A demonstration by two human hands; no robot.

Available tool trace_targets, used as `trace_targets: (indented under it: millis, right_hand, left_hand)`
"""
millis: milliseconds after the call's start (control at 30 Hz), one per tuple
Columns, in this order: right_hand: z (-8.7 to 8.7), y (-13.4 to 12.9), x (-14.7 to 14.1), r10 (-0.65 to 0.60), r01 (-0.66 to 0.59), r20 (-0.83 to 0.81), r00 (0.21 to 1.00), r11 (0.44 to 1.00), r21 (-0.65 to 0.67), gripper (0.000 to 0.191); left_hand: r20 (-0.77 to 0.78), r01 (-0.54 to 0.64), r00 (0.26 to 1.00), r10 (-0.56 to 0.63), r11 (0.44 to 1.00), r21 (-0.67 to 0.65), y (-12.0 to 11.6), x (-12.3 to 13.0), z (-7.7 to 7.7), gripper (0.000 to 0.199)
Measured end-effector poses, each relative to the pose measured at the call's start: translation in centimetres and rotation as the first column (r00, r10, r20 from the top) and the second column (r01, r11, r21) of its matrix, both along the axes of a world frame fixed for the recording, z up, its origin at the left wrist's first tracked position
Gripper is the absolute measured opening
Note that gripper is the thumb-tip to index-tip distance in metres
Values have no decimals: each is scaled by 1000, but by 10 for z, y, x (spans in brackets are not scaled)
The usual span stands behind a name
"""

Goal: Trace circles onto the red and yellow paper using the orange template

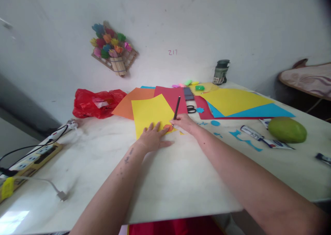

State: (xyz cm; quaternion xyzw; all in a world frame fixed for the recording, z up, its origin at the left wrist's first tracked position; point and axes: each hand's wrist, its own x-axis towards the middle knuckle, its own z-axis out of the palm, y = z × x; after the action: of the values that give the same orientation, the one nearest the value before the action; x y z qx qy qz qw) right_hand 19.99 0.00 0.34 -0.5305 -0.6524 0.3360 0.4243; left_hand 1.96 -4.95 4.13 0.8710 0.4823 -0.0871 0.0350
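Note:
My left hand point(152, 138) lies flat with its fingers spread over the lower part of a yellow paper sheet point(150, 112). Its fingertips press beside and on a small orange paper piece point(168, 127) that rests on the sheet. My right hand point(184, 123) is closed around a dark pencil point(177, 107), which stands nearly upright. The pencil's lower end is at the right edge of the orange piece; whether it touches is too small to tell. Behind the yellow sheet lie an orange sheet point(126, 104) and a red sheet point(170, 98).
Black-handled scissors point(191, 109), a blue paper star point(200, 110) and blue scraps point(245, 141) lie to the right, near glue tubes point(252, 133) and a green fruit point(287, 129). A red plastic bag point(88, 104) and a power strip point(38, 162) are left. A bottle point(221, 72) stands behind.

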Motion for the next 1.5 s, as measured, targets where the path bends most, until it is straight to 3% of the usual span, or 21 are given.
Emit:
trace_targets:
  millis: [400,1500]
  right_hand:
    - [-3,0,1,88,-88,47,995,996,6,36]
    - [5,-5,-2,58,-57,58,997,998,-13,28]
  left_hand:
    - [-10,5,1000,-5,1000,16,2,-1,-3,75]
    - [-9,13,1000,-12,999,30,2,0,-2,74]
